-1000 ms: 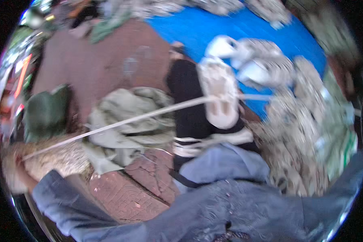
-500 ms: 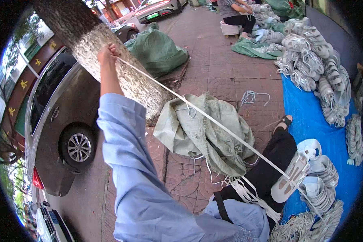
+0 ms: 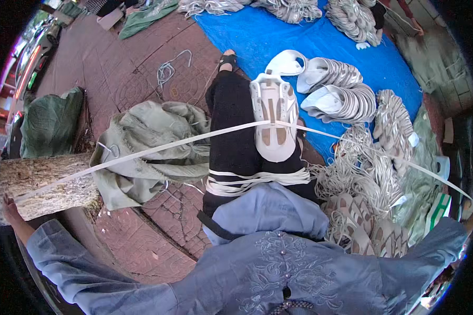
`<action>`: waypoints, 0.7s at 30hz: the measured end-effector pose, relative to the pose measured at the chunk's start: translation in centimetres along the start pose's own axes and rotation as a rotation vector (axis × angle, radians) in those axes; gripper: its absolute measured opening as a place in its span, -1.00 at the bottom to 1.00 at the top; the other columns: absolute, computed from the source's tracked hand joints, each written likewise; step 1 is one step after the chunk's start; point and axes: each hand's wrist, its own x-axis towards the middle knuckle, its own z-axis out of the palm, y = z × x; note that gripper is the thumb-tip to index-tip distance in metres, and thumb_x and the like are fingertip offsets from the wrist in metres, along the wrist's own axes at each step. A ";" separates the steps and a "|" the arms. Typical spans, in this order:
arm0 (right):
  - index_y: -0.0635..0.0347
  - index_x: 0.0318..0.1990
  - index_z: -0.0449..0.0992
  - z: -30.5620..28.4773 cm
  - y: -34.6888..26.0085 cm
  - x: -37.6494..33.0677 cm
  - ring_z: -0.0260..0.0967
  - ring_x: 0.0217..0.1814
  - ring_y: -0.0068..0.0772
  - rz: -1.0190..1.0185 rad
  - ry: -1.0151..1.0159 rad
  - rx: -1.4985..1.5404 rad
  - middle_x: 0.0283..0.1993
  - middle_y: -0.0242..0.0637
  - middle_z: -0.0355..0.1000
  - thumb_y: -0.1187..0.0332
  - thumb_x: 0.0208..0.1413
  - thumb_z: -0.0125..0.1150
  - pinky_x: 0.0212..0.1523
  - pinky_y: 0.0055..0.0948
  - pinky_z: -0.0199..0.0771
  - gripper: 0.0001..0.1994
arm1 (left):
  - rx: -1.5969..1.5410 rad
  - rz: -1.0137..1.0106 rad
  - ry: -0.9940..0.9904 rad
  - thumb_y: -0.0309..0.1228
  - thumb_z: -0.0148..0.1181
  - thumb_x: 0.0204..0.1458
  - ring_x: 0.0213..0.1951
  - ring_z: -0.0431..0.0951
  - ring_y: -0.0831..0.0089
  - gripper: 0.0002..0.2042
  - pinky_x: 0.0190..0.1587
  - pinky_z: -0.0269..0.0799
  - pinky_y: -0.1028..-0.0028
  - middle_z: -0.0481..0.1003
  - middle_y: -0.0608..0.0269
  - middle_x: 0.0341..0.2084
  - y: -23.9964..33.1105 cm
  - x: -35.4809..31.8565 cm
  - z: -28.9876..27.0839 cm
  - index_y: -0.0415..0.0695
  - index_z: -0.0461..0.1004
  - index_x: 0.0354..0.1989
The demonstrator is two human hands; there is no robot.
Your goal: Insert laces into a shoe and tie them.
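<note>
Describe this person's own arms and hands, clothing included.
Both arms wear loose, creased blue-grey sleeves: the left sleeve ends in a wide cuff short of the wrist, and the right sleeve matches in colour. The left hand shows no glove. The right hand is too dim for details.

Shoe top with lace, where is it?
In the head view, the shoe top lies just right of centre, on black trousers, left of two shoe stacks.

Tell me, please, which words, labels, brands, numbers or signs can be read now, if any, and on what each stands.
None can be read.
Car plate: too small and blurred.
Shoe upper: no lettering I can make out.
Green-striped item: nothing legible.
</note>
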 end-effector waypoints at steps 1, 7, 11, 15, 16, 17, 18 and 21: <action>0.30 -0.42 0.44 -0.2 0.6 -0.2 0.28 -0.42 -0.54 0.012 -0.010 -0.031 -0.45 -0.37 0.35 0.40 -0.13 0.09 -0.38 -0.57 0.27 -0.85 | -0.064 -0.052 -0.042 -0.43 0.01 -0.11 -0.52 0.36 0.46 -0.81 -0.59 0.21 0.58 0.39 0.24 -0.53 1.3 0.2 -0.4 -0.15 0.36 -0.27; 0.28 -0.42 0.44 2.6 9.2 -3.8 0.27 -0.44 -0.58 0.092 -0.073 -0.068 -0.46 -0.40 0.35 0.39 -0.13 0.07 -0.41 -0.61 0.26 -0.86 | -0.307 -0.306 -0.278 -0.45 0.02 -0.12 -0.43 0.38 0.41 -0.73 -0.48 0.25 0.53 0.42 0.19 -0.45 -2.5 -1.1 4.2 -0.19 0.34 -0.18; 0.27 -0.43 0.45 7.3 9.6 -1.5 0.27 -0.45 -0.60 0.103 -0.159 -0.183 -0.47 -0.42 0.35 0.39 -0.12 0.06 -0.42 -0.64 0.25 -0.86 | -0.534 -0.518 -0.508 -0.46 0.03 -0.12 -0.37 0.40 0.38 -0.68 -0.40 0.28 0.49 0.43 0.15 -0.40 -0.4 1.1 2.0 -0.22 0.32 -0.12; 0.26 -0.43 0.45 13.4 7.1 -2.8 0.27 -0.47 -0.63 0.149 -0.195 -0.346 -0.48 -0.44 0.35 0.38 -0.11 0.05 -0.44 -0.66 0.25 -0.86 | -1.680 -1.053 -0.513 -0.43 -0.04 -0.09 -0.35 0.43 0.39 -0.66 -0.23 0.31 0.49 0.41 0.16 -0.28 11.8 22.7 -6.5 -0.21 0.31 -0.08; 0.25 -0.43 0.45 14.9 7.2 -4.0 0.27 -0.47 -0.63 0.151 -0.209 -0.359 -0.48 -0.45 0.35 0.38 -0.11 0.05 -0.44 -0.67 0.24 -0.86 | -2.217 -1.476 -0.390 -0.46 -0.06 -0.09 -0.34 0.43 0.44 -0.70 -0.22 0.32 0.50 0.41 0.13 -0.32 13.6 31.4 -13.9 -0.22 0.35 -0.13; 0.25 -0.43 0.45 16.3 6.5 -4.6 0.26 -0.47 -0.64 0.143 -0.204 -0.376 -0.48 -0.46 0.35 0.38 -0.11 0.04 -0.45 -0.67 0.24 -0.86 | -2.322 -1.217 -0.439 -0.44 -0.05 -0.09 -0.32 0.42 0.49 -0.74 -0.22 0.32 0.52 0.41 0.13 -0.34 16.7 37.5 -17.9 -0.22 0.38 -0.20; 0.23 -0.36 0.48 26.2 3.5 -6.4 0.20 -0.52 -0.72 0.109 -0.397 -0.304 -0.51 -0.49 0.33 0.34 -0.15 0.07 -0.56 -0.72 0.14 -0.81 | -2.263 -1.094 -0.412 -0.46 -0.08 -0.09 -0.35 0.44 0.45 -0.78 -0.26 0.34 0.52 0.42 0.16 -0.38 18.6 42.0 -23.7 -0.23 0.40 -0.27; 0.27 -0.46 0.47 44.0 0.1 -11.4 0.31 -0.44 -0.61 -0.126 -0.853 0.261 -0.46 -0.38 0.40 0.39 -0.18 0.10 -0.43 -0.63 0.32 -0.86 | -2.339 -0.733 -0.107 -0.58 -0.06 -0.13 -0.41 0.48 0.41 -0.83 -0.35 0.36 0.50 0.45 0.21 -0.47 25.6 51.5 -34.7 -0.20 0.41 -0.34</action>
